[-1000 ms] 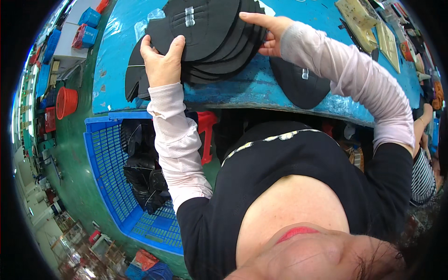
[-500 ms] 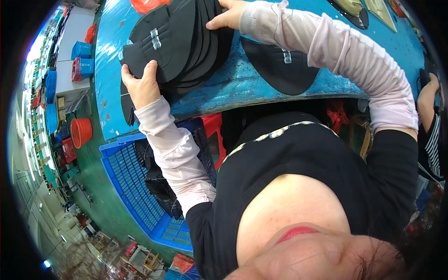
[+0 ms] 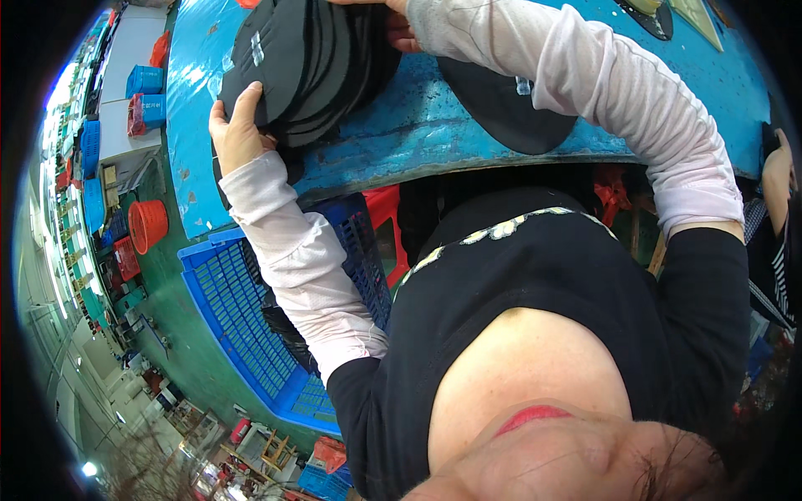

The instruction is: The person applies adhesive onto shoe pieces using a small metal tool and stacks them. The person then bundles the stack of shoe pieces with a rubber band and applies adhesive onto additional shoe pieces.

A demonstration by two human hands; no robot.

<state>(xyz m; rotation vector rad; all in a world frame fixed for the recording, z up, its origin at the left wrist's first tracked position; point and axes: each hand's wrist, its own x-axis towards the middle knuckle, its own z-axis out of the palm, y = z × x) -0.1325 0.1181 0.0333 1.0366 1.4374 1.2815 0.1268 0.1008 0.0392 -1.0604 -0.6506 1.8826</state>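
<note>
A fanned stack of black, flat, rounded panels [image 3: 330, 71] leans over the far left of the blue table. The top panel bears a small clear strip [image 3: 257, 48]. My left hand [image 3: 241, 134] grips the stack's near left edge, thumb on top and fingers curled round the side. At the stack's right side is my right hand [image 3: 403, 27], closed on its far edge; the upper picture border cuts off some of its fingers. Another black panel [image 3: 510, 108] with a clear strip lies flat on the table, partly covered by my right forearm.
The blue table's [image 3: 434, 138] near edge runs in front of my body. Below it on the left stands a blue plastic basket [image 3: 251, 334] holding dark material. Also around are a red basket [image 3: 148, 226], blue bins [image 3: 146, 81] and, at far right, another person's arm [image 3: 777, 179].
The stack has tilted and its panels have fanned out more. My right hand has moved farther over the stack's far edge; my left hand has shifted slightly away from me.
</note>
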